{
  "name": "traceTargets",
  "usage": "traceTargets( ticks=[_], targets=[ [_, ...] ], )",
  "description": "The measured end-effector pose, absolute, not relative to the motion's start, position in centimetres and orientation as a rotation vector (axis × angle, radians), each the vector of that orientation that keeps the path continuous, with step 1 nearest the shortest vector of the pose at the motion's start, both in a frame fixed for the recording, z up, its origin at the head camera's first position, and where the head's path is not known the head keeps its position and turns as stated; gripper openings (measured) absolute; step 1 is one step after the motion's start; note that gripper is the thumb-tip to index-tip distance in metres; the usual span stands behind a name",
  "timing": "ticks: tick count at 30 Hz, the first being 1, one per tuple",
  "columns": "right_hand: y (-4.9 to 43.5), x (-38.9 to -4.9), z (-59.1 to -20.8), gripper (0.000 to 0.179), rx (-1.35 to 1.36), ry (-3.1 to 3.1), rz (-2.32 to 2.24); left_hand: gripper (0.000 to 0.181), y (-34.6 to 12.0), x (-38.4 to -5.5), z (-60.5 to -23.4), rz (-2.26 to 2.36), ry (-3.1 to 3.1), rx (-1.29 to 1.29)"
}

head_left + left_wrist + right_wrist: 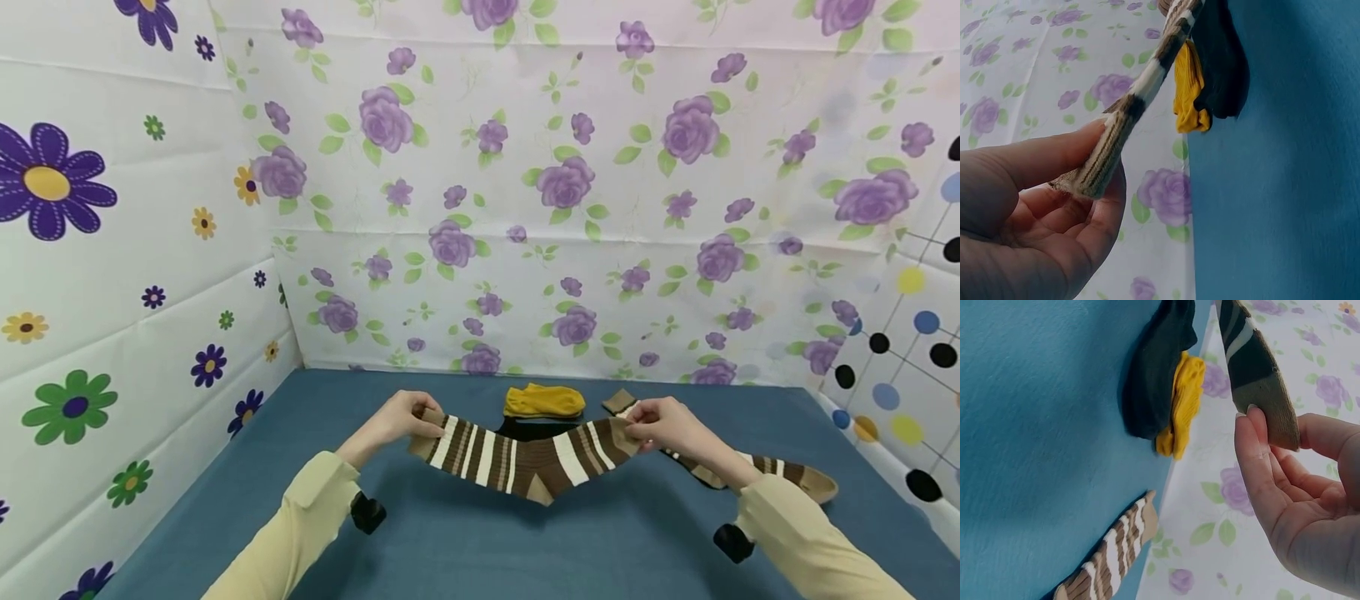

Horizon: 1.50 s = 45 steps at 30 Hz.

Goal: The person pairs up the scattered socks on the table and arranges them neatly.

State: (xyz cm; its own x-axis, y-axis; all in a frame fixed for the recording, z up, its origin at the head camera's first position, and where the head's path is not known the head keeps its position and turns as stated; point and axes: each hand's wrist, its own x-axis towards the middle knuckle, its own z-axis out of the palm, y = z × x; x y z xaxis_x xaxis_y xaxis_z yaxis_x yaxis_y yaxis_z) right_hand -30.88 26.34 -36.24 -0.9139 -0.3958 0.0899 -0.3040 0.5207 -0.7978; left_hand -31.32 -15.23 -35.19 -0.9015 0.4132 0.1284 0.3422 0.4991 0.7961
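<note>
A brown sock with cream and tan stripes (487, 458) is stretched between both hands above the table, its tan heel sagging at the middle. My left hand (408, 418) pinches the tan cuff end (1100, 162) between thumb and fingers. At the other end, my right hand (663, 423) pinches the tan toe (1269, 409) the same way. A matching striped sock (780, 467) lies on the table beneath and beyond my right forearm; the right wrist view shows its striped part (1113, 553).
Behind the held sock, folded yellow socks (543, 401) lie by a black sock (1157, 375) on the blue table (465, 550). Flowered sheeting (510, 275) walls the back and left, and dotted sheeting (907, 333) stands at the right.
</note>
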Motion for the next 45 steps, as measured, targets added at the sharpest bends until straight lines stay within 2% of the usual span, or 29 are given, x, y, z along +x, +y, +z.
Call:
traceTargets(
  ticks=[13, 24, 45],
  targets=[
    [27.6, -30.1, -36.6, 0.017, -0.679, 2.586, -1.300, 0.021, -14.0, -31.2, -36.1, 1.393, 2.564, 0.654],
    [28.1, -29.8, -37.0, 0.015, -0.616, 2.544, -1.264, 0.018, -13.4, -31.5, -37.5, 1.328, 2.561, 0.657],
    [29.1, -30.2, -38.5, 0.010, -0.654, 2.395, -1.260, 0.019, -12.8, -30.8, -39.0, 1.276, 2.509, 0.674]
  ],
)
